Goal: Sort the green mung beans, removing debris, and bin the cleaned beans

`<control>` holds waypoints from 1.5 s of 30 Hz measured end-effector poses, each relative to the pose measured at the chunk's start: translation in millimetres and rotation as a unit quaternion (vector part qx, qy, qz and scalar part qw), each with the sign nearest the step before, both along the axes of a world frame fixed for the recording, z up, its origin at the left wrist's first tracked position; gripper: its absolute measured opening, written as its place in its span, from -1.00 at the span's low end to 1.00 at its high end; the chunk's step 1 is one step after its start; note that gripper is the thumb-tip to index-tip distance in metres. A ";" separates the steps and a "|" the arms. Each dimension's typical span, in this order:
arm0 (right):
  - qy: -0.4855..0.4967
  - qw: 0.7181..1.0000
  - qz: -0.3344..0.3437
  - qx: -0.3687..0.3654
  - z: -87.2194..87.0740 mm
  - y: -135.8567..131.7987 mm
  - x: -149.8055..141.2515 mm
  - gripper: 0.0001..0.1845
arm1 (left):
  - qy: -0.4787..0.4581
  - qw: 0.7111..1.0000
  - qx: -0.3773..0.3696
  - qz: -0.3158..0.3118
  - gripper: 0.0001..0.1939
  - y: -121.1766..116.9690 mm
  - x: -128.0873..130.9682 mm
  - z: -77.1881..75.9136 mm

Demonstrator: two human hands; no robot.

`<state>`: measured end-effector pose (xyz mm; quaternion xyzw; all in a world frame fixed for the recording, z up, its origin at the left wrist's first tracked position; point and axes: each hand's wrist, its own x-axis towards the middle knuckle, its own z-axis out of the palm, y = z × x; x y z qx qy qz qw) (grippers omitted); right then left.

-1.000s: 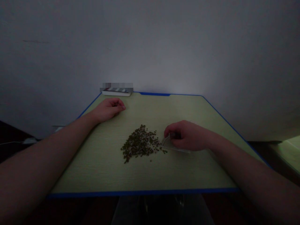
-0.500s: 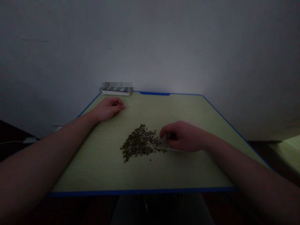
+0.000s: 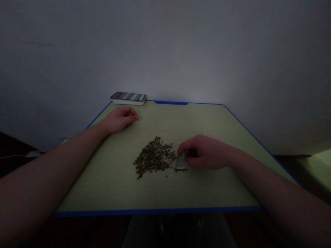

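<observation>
A heap of small dark green beans (image 3: 154, 158) lies in the middle of a pale green table (image 3: 207, 117) with a blue rim. My right hand (image 3: 204, 151) rests just right of the heap, its fingers closed on a small clear plastic bag (image 3: 182, 163) whose mouth touches the heap's right edge. Far off at the table's back left, my left hand (image 3: 119, 119) lies loosely curled on the tabletop, with nothing visible in it.
A phone (image 3: 128, 96) on a white block sits at the table's back left corner against the wall. The room is dim. A second pale surface (image 3: 320, 165) shows at the far right edge.
My right hand slid left with the clear bag until its mouth reached the bean heap. My left hand stayed where it was.
</observation>
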<state>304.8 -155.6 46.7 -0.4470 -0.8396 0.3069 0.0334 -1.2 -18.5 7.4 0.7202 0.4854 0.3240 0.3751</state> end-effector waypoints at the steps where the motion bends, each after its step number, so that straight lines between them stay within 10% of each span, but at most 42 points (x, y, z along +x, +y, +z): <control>1: -0.004 1.000 -0.002 0.001 0.1 -0.3 0.3 -0.58 | 0.000 1.000 0.000 -0.002 -0.84 -0.1 0.0 -0.1; 45: 0.028 0.996 0.064 0.054 -2.5 -13.7 -24.0 -0.59 | -0.007 1.000 0.003 -0.004 -0.85 3.0 -1.6 -2.0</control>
